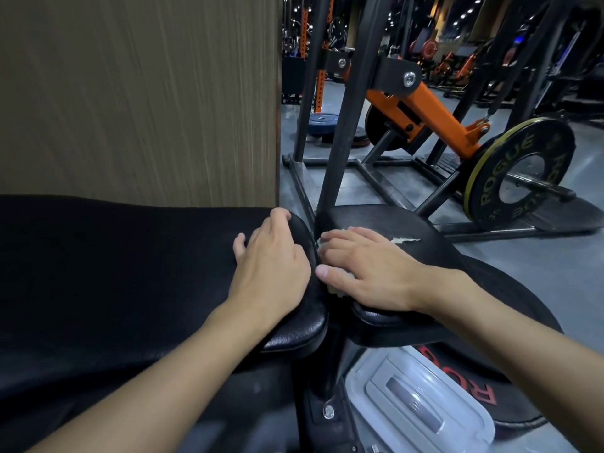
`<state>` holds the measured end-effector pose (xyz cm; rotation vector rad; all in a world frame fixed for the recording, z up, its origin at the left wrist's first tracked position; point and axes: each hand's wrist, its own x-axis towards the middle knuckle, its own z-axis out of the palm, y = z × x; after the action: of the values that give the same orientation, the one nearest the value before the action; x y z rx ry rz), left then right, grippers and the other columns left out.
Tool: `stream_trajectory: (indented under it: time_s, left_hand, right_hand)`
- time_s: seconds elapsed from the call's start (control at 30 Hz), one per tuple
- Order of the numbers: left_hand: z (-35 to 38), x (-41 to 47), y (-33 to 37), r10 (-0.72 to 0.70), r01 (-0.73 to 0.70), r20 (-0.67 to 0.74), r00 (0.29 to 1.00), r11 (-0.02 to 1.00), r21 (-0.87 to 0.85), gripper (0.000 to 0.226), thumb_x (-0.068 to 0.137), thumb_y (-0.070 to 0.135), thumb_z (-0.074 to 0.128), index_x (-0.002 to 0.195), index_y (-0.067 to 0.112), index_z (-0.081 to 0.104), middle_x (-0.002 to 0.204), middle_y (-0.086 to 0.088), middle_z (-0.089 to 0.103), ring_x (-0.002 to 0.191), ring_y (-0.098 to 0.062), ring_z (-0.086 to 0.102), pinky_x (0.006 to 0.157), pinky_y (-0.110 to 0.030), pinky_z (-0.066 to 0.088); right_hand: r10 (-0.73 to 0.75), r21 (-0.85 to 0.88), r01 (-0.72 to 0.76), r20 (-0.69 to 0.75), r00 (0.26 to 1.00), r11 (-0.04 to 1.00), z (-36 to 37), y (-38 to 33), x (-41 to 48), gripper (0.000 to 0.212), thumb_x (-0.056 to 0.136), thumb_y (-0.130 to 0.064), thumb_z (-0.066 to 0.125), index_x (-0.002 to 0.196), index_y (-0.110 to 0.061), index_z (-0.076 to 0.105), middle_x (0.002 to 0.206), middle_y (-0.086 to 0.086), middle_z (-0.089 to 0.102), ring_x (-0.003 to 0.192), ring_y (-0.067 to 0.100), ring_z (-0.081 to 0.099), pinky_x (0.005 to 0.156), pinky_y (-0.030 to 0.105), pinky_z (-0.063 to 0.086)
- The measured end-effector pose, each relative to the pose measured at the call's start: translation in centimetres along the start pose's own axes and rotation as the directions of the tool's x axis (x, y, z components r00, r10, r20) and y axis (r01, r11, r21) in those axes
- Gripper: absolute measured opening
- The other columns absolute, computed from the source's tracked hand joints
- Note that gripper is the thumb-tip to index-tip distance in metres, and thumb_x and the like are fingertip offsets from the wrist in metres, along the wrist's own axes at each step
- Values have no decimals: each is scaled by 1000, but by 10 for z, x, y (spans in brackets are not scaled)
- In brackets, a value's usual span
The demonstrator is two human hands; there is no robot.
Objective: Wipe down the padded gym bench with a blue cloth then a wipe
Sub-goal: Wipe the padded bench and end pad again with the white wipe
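From the head camera, the bench (130, 273) fills the lower left: a long black back pad and, across a narrow gap, a smaller seat pad (376, 217) with a torn white patch (405, 240) in its cover.

The left hand (268, 256) lies on the rounded end of the long pad, its fingers bent over the far edge as if steadying it. The right hand (369, 266) lies flat, fingers fairly straight, pressing a pale wipe (333, 289) onto the seat pad right beside the gap. Only slivers of the wipe show under the palm, so its full size cannot be told.

No blue cloth is in view. With the wipe in use, the cloth pass is probably finished and the second pass is under way. How much padding has been covered is not readable from the dark surface; the long pad may remain.

A lidded plastic tub (418, 407) sits on the floor below, and a weight plate (519, 171) stands beyond.
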<state>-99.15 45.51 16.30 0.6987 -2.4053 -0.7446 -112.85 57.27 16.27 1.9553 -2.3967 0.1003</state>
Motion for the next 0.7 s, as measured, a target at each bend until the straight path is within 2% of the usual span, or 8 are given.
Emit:
stream_trajectory:
  time_s: [0.1, 0.23, 0.33, 0.43, 0.57, 0.7]
  left_hand:
    - [-1, 0, -2, 11, -11, 14, 1000, 1000, 22, 36, 88, 7, 38, 123, 16, 41, 119, 1, 56, 116, -19, 49, 113, -51, 18]
    - [0, 0, -4, 28, -31, 46, 999, 996, 80, 37, 89, 9, 37, 125, 16, 44, 120, 0, 57, 119, -21, 48, 113, -53, 18]
    - [2, -1, -4, 48, -57, 78, 996, 991, 119, 37, 89, 11, 37, 125, 18, 44, 125, 1, 56, 123, -21, 45, 113, -54, 16]
    - [1, -1, -3, 60, -75, 118, 991, 990, 121, 39, 89, 13, 35, 126, 20, 45, 128, 5, 55, 126, -17, 42, 114, -56, 13]
    - [1, -2, -3, 168, -200, 217, 962, 971, 134, 45, 94, 19, 31, 136, 31, 42, 141, 14, 46, 135, -8, 32, 114, -59, 6]
    - [2, -2, -6, 223, -289, 338, 914, 944, 158, 50, 98, 25, 28, 143, 45, 34, 153, 25, 28, 144, -4, 16, 114, -61, 0]
  right_hand:
    - [-15, 5, 15, 11, 1000, 1000, -5, -8, -11, 75, 88, -74, 8, 107, -25, 60, 130, -10, 56, 141, 5, 25, 117, 31, 13]
    - [-75, -5, 75, -50, 996, 997, -3, -23, -44, 54, 92, -69, 23, 107, -28, 55, 124, -10, 57, 140, 8, 30, 118, 34, 16]
    - [-101, -63, 95, -101, 990, 993, 0, -27, -53, 46, 90, -69, 39, 107, -28, 54, 120, -9, 59, 136, 9, 35, 115, 33, 20]
    - [-144, -87, 136, -87, 986, 987, 2, -25, -57, 44, 87, -70, 46, 106, -31, 54, 118, -14, 57, 137, 9, 34, 113, 38, 24]
    - [-199, -145, 187, -74, 977, 972, 2, -24, -66, 40, 87, -69, 48, 107, -35, 56, 125, -16, 53, 140, 11, 31, 107, 43, 30]
    - [-291, -303, 254, -83, 953, 919, 5, -17, -92, 40, 93, -61, 49, 120, -33, 54, 146, -8, 43, 143, 20, 30, 109, 44, 30]
